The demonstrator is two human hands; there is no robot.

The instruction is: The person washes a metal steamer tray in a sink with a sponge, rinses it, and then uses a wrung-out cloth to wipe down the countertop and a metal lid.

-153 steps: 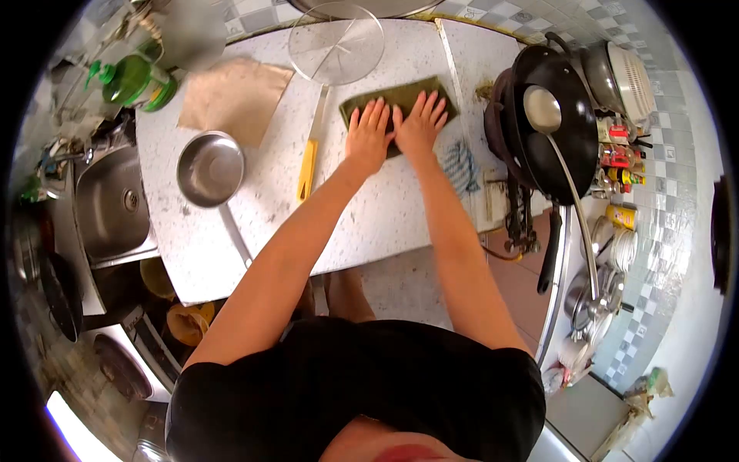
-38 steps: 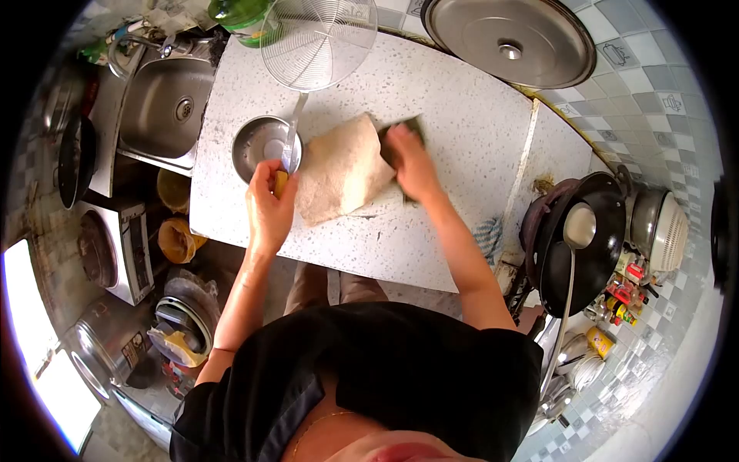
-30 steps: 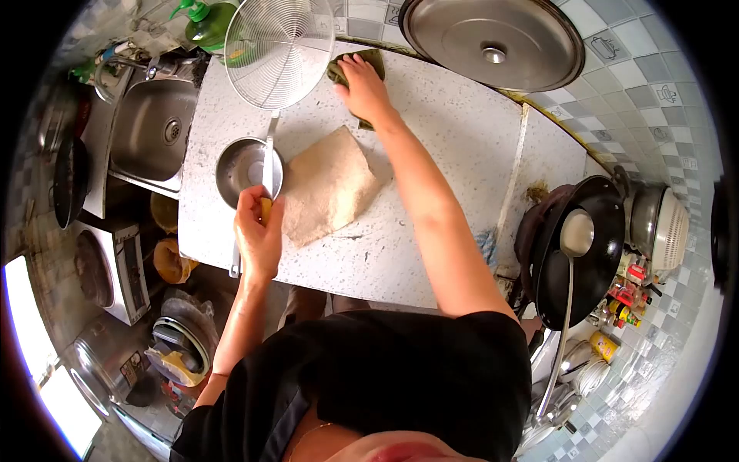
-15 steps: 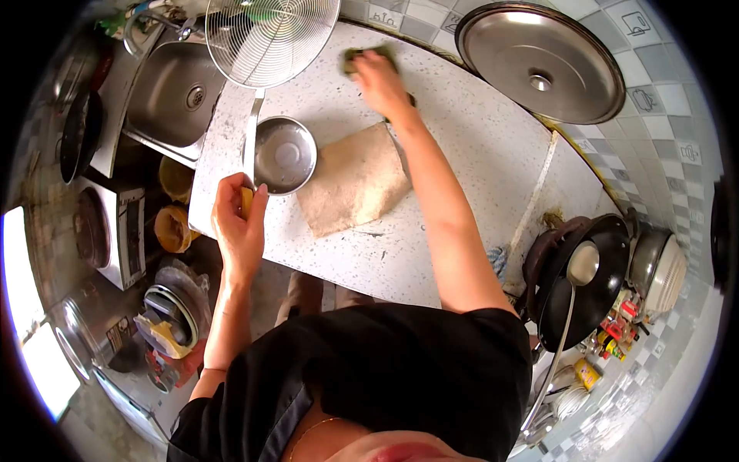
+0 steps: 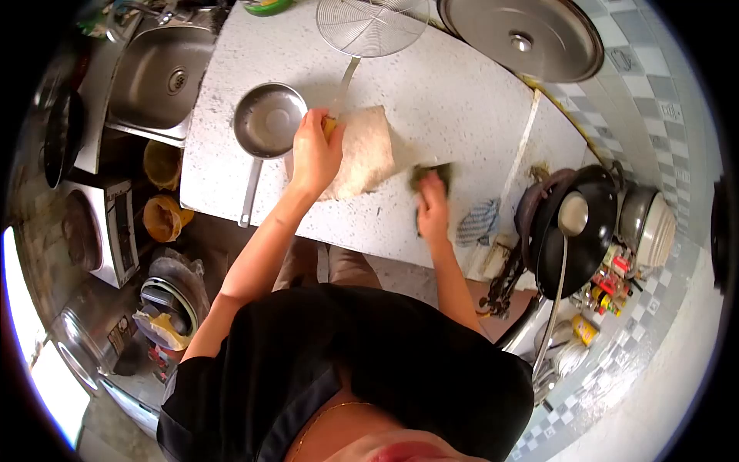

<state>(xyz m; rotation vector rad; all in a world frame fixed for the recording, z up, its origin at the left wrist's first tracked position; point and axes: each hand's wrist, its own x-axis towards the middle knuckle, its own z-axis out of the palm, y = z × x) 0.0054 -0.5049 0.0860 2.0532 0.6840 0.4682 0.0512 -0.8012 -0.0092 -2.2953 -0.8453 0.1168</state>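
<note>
A pale speckled worktop (image 5: pixel 454 108) fills the middle of the view. A steel sink (image 5: pixel 158 73) is set at its left end, a large steel lid (image 5: pixel 519 35) leans at the far right corner, and a black wok (image 5: pixel 573 231) with a ladle (image 5: pixel 571 217) in it sits past the right edge. On the worktop, a wire skimmer (image 5: pixel 373 23) lies with its round mesh at the far side and its thin shaft running back to a yellow grip. Just left of the shaft stands an empty saucepan (image 5: pixel 269 119) with its handle pointing toward the person. A beige cloth (image 5: pixel 368 150) lies flat right of the pan. The skimmer looks light and stiff, with mesh that would dent, so the yellow grip is the sound place to take it. That is where the left hand (image 5: pixel 314 150) has it, over the near left edge of the beige cloth, with the fingers (image 5: pixel 309 122) wrapped tight round the grip. Near the front edge of the worktop, just right of the beige cloth, is a small green cloth (image 5: pixel 429 171). It looks soft, limp and probably damp, so it is best bunched under the palm. The right hand (image 5: pixel 433 206) lies on it with the fingers (image 5: pixel 431 185) drawn together and bent over its near part, gripping it against the worktop. A striped rag (image 5: pixel 477 223) hangs at the edge nearby.
</note>
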